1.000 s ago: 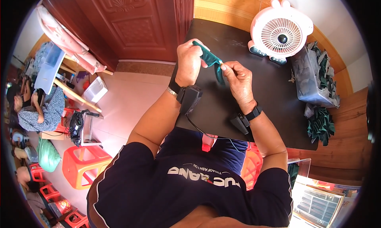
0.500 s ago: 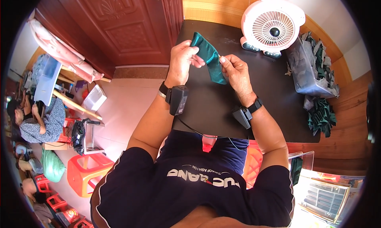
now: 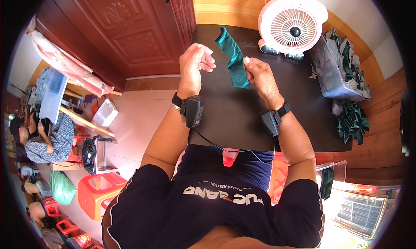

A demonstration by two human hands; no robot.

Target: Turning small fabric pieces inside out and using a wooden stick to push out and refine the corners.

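A strip of shiny dark green fabric (image 3: pixel 236 63) hangs over the far part of the black table (image 3: pixel 225 119). My right hand (image 3: pixel 261 77) pinches its right edge between thumb and fingers. To the left of the strip, my left hand (image 3: pixel 194 67) is raised with its fingers curved and apart, touching nothing. Each wrist wears a strap with a dark grey box on it.
A pink fan (image 3: pixel 294 30) stands at the table's far right. Beside it, a clear plastic bin (image 3: pixel 342 91) holds grey and green pieces, with a bunch of green fabric (image 3: pixel 352 122) near it. An orange stool (image 3: pixel 100 192) is on the floor at left; other people sit beyond.
My left hand has let go of the green strip and drawn back to the left. The strip now hangs from my right hand alone.
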